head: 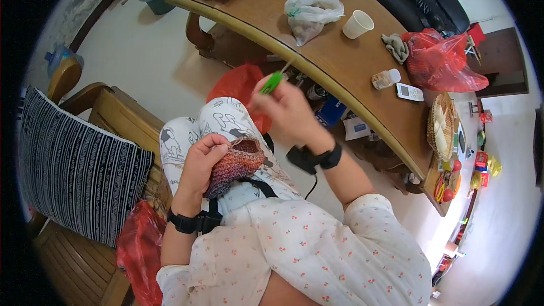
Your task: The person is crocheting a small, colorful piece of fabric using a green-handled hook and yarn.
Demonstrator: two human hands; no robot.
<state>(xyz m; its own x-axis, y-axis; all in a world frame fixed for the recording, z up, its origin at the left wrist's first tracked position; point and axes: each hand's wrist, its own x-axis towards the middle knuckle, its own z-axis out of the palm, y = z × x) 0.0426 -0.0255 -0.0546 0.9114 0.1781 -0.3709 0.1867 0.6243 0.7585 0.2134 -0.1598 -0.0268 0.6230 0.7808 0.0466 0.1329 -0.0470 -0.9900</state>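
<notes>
My left hand (205,160) pinches the upper edge of a knitted or crocheted piece (238,162) in orange, pink and purple yarn, which rests over my lap with its round opening facing up. Raised to the right of it, near the table edge, my right hand (284,108) is blurred and holds a small tool with a green handle (271,83); a thin shaft points from it towards the table. Whether yarn runs between the hands cannot be made out.
The wooden table (361,68) ahead bears a plastic bag (312,15), a paper cup (358,24), a pill bottle (385,78) and a remote control (409,92). A red plastic bag (238,85) hangs beyond my knees. A striped cushion (80,165) leans at left.
</notes>
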